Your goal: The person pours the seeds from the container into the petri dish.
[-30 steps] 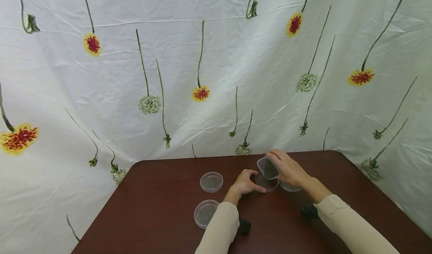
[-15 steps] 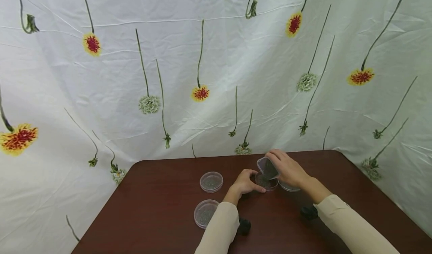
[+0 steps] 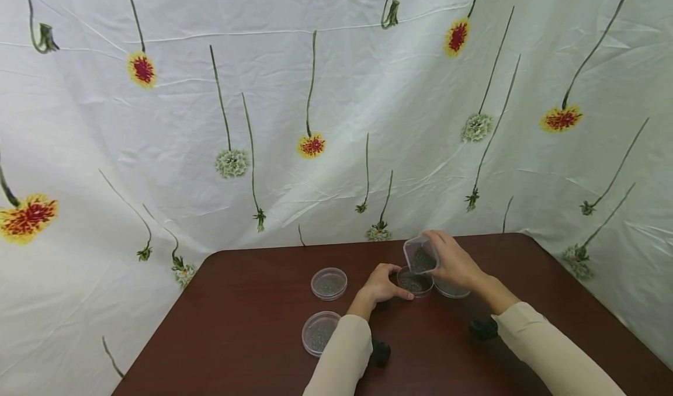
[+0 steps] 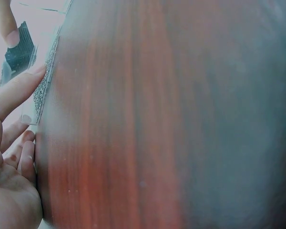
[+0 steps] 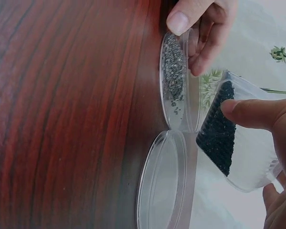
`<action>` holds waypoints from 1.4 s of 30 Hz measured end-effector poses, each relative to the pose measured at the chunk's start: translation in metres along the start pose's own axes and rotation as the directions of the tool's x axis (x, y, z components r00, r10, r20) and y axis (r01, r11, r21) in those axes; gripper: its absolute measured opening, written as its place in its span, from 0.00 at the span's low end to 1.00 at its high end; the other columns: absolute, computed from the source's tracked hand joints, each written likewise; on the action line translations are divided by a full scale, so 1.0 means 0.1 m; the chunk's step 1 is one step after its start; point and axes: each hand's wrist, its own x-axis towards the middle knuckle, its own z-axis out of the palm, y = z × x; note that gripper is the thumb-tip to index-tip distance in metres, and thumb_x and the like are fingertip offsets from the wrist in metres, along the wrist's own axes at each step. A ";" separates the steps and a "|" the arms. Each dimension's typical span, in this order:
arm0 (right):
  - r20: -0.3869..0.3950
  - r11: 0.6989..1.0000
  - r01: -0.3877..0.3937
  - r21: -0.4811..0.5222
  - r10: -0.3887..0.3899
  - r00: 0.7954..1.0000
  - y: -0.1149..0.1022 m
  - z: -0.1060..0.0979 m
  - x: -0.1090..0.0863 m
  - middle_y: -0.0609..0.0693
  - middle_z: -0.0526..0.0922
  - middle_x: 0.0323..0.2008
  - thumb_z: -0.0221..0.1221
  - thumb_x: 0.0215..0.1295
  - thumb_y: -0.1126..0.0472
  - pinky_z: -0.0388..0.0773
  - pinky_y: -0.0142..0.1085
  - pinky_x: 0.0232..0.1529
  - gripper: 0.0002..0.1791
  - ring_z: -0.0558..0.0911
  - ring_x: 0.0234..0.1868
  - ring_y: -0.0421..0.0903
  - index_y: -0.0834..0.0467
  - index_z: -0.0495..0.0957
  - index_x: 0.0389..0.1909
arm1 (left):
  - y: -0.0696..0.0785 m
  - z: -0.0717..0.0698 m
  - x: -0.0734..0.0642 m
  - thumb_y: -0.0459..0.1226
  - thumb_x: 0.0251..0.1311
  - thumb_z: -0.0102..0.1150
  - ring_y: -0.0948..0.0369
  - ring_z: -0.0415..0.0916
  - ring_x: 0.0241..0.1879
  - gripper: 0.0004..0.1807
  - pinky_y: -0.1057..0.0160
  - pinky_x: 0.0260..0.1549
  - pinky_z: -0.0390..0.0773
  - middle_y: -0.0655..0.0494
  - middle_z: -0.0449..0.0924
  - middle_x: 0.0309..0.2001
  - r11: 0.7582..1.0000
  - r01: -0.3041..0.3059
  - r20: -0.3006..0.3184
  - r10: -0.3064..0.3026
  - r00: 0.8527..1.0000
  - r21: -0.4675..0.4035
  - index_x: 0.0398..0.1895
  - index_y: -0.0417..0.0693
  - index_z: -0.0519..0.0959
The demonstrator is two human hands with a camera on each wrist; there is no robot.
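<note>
My left hand point(image 3: 381, 284) holds a clear round petri dish point(image 3: 413, 282) at its side on the table, thumb in front and fingers behind. Dark grey granules point(image 5: 174, 67) cover much of the dish's floor in the right wrist view. My right hand point(image 3: 453, 263) grips a clear square plastic tub point(image 3: 420, 256), tilted close over the dish. More dark granules point(image 5: 219, 131) lie banked along the tub's lower side, with the thumb against its wall. The left wrist view shows a finger point(image 4: 19, 90) along the dish's edge.
A clear round dish or lid point(image 3: 451, 289) lies right beside the held dish. Two petri dishes with grey granules, a far one point(image 3: 329, 284) and a near one point(image 3: 318, 334), stand to the left. The brown table point(image 3: 252, 326) ends at a flowered white cloth point(image 3: 336, 92).
My right hand has turned the tub back to a lesser tilt and shifted it slightly right. Granules show across the held dish. The left hand stays in place.
</note>
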 end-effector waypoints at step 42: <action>0.284 0.538 -0.449 0.714 0.364 0.887 0.04 -0.10 0.05 0.69 0.60 0.72 0.73 0.63 0.61 0.74 0.53 0.57 0.55 0.70 0.65 0.64 0.66 0.46 0.81 | 0.02 0.00 -0.02 0.34 0.48 0.84 0.47 0.68 0.65 0.35 0.46 0.63 0.70 0.49 0.70 0.66 1.000 0.029 -0.010 -0.029 1.000 -0.011 0.61 0.41 0.79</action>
